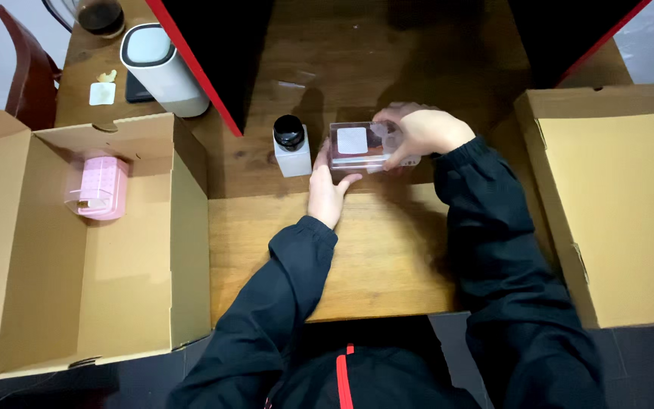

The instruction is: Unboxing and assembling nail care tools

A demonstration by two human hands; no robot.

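Both sets of fingers [387, 155] grip a clear plastic box [365, 148]: the right hand [425, 132] curls over its right end, the left hand [327, 189] holds its near-left side. It sits mid-desk [372, 250], just beside a white black-capped bottle [291, 144]. An open cardboard box [138, 250] at the left edge holds a pink item [100, 188].

Dim, warm light falls from above onto the wooden table [372, 250], whose near part is brightest while its far end sinks into heavy shadow, with dark arm shadows to the right of the sleeves, mild wide-angle bending at the edges, and slight softness throughout.
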